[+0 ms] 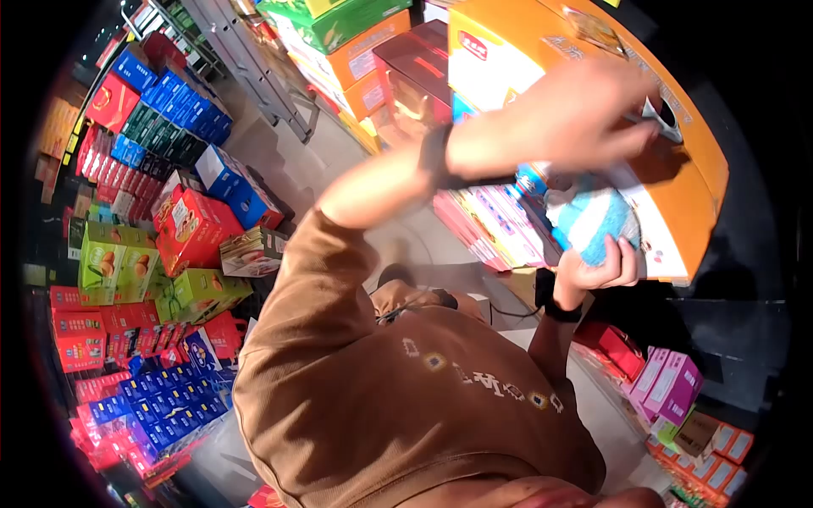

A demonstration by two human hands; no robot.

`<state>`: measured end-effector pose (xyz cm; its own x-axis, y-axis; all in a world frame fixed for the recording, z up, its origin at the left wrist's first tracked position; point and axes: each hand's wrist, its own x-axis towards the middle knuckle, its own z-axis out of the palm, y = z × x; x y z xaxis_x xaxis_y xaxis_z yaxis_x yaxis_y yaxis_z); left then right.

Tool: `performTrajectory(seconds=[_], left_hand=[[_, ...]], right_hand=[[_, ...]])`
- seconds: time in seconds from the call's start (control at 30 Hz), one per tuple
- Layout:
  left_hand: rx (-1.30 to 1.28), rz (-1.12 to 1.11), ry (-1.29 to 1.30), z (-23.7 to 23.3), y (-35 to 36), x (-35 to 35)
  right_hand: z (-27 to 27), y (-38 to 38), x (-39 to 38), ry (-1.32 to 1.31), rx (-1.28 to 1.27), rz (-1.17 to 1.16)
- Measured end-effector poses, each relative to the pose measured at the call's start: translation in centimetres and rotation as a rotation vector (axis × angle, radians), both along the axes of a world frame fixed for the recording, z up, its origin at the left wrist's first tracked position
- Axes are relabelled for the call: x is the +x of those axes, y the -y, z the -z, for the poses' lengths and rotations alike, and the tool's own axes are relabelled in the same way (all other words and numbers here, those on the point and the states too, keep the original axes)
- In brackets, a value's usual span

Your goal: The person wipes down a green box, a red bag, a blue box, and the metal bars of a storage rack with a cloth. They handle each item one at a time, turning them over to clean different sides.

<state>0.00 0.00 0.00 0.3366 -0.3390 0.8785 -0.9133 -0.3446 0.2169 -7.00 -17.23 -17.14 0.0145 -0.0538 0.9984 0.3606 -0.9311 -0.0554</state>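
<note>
My right hand [597,267] is closed around a light-blue and white cloth [603,222], bunched up beside the orange-and-white display surface [707,190]. My left arm reaches across from the left, with a dark band at the wrist. My left hand [576,114] is over the orange surface, smeared by motion, fingers bent. Right at its fingertips shows a small silver-and-black piece [667,125]; I cannot tell whether the hand grips it. Behind the left forearm stands an orange-and-white carton [487,63].
Stacked cartons, among them a dark red box [413,63] and a green box [356,24], stand beyond my left arm. A metal ladder [254,68] is at the upper left. Red gift boxes [195,227] and blue boxes [165,406] fill the left. Purple boxes [669,381] sit lower right.
</note>
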Motion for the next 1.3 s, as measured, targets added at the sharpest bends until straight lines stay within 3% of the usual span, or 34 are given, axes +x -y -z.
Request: performTrajectory(seconds=[0.1, 0.27, 0.3, 0.37, 0.53, 0.6, 0.7, 0.83, 0.93, 1.07, 1.2, 1.3], left_hand=[[0.026, 0.145, -0.292, 6.1, -3.9, -5.6], [-0.065, -0.002, -0.623, 19.1, -5.6, -4.6], [-0.058, -0.040, -0.628, 19.0, -6.0, -4.2], [-0.107, 0.096, -0.754, 18.7, -6.8, -3.0], [-0.104, 0.248, -0.425, 15.7, -9.9, 1.7], [-0.079, 0.201, -0.354, 15.6, -11.8, 2.9], [-0.034, 0.131, -0.322, 16.7, -14.4, 4.1], [0.021, 0.077, -0.368, 22.3, -17.9, 5.7], [0.034, -0.006, -0.505, 25.0, -22.4, 5.5], [0.080, -0.106, -0.468, 26.6, -29.6, 5.8], [0.051, -0.335, -0.240, 21.6, -37.1, 8.1], [-0.050, -0.475, 0.005, 16.5, -41.7, 12.1]], right_hand=[[3.3, -0.7, 0.2, -0.127, -0.155, -0.003], [6.3, -3.6, 1.7, -0.205, -0.188, -0.014], [5.8, -4.8, 2.4, -0.174, -0.169, -0.022], [4.7, -6.5, 3.7, -0.149, -0.186, -0.010], [-0.4, -11.2, 6.4, -0.048, -0.188, 0.024], [-0.8, -12.7, 7.8, 0.016, -0.186, 0.029], [2.5, -13.6, 9.0, -0.095, -0.247, 0.080], [8.2, -17.4, 9.1, -0.347, -0.157, 0.010], [11.2, -20.8, 9.2, -0.511, -0.116, -0.136], [12.3, -26.4, 11.0, -0.687, -0.070, -0.332], [7.3, -34.4, 16.6, -0.544, -0.110, -0.374], [-0.4, -40.4, 21.4, -0.374, -0.121, -0.347]])
